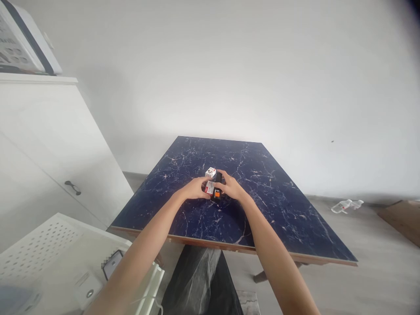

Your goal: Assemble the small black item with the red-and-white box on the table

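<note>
Both hands meet mid-tabletop point(278, 205): left hand point(196, 189) fingers grip a small red-white box point(209, 187), right hand point(231, 187) fingers clasp a black-orange device point(217, 190). A second box point(210, 173) sits just behind. Best kept low and steady, the grip on both firm.

A home room: white cabinet point(49, 162), marble-patterned table point(278, 210).

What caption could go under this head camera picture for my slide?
Both hands, left hand and right hand, meet around a small black object beside a little white box on a dark blue marble table.
</note>
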The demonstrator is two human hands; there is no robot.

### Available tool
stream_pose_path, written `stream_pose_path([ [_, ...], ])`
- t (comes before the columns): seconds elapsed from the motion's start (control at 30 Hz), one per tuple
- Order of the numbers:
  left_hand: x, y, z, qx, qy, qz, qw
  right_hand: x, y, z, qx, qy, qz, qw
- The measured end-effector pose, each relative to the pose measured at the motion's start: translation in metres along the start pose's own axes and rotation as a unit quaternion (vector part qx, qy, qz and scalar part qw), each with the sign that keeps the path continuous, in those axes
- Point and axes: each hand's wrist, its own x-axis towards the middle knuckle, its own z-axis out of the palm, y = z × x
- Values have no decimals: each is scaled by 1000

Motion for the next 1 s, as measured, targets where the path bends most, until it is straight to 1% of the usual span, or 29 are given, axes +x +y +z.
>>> stream_pose_path([
  [0.13,0,2,1,6,-7,7,1000,-2,1,-2,13,-13,14,1000],
  [0.33,0,4,2,78,16,5,997,-4,0,-2,8,-11,16,1000],
  [0.53,1,1,2,53,-2,7,999,-3,4,0,21,-12,17,1000],
  [0.73,-3,2,-1,83,-13,11,996,-4,5,-2,14,-10,17,1000],
  [0.8,-2,2,-4,90,10,33,995,-5,5,-2,7,-13,20,1000],
  [0.87,5,1,-5,101,65,48,992,-5,4,-2,0,-8,15,1000],
  [0.93,15,-5,-5,126,115,30,985,-4,4,-2,-7,0,8,1000],
  [0.97,20,-8,-4,141,126,9,982,-4,5,-1,-9,2,7,1000],
  [1.0,26,-12,-3,152,124,-14,980,-4,5,-1,-10,2,8,1000],
])
